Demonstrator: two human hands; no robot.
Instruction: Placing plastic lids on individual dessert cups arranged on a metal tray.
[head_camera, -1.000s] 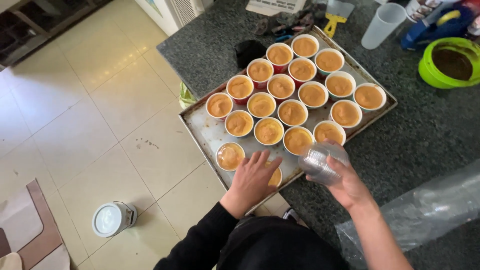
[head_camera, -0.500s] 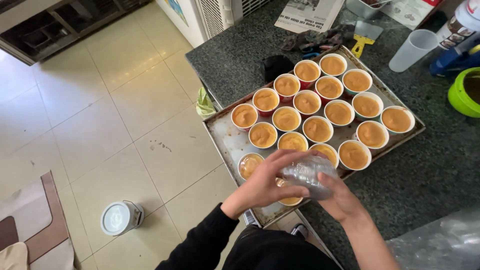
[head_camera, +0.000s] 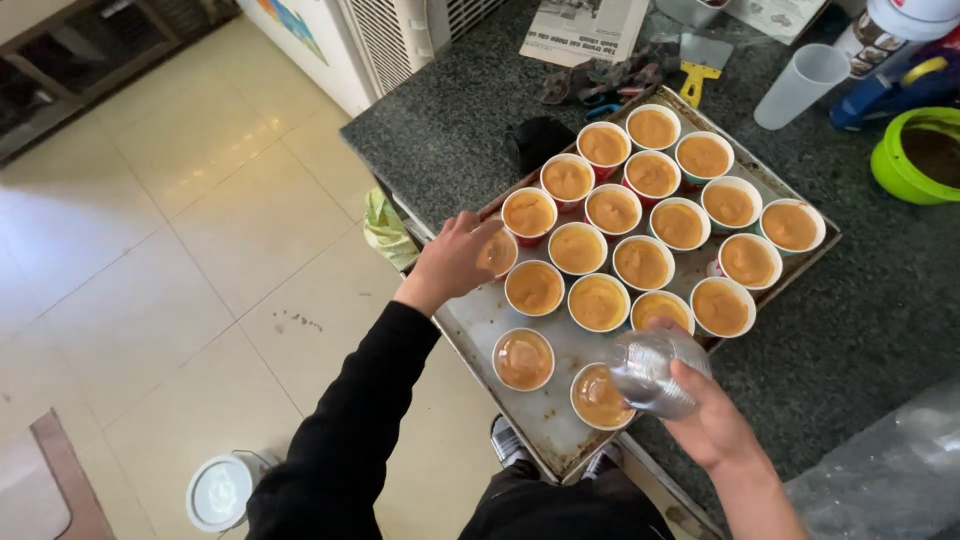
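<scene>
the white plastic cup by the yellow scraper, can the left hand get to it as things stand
Probably yes. The left hand rests on a filled cup at the tray's near left edge; the white plastic cup stands beyond the far corner. Only low cups lie between, so it would reach over them.

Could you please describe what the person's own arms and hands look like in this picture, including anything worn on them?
The left hand is bare, with no glove, and its arm wears a long black sleeve that ends at the wrist. The right hand is bare too, and its forearm shows no sleeve. No ring, watch or bracelet is visible on either.
</scene>
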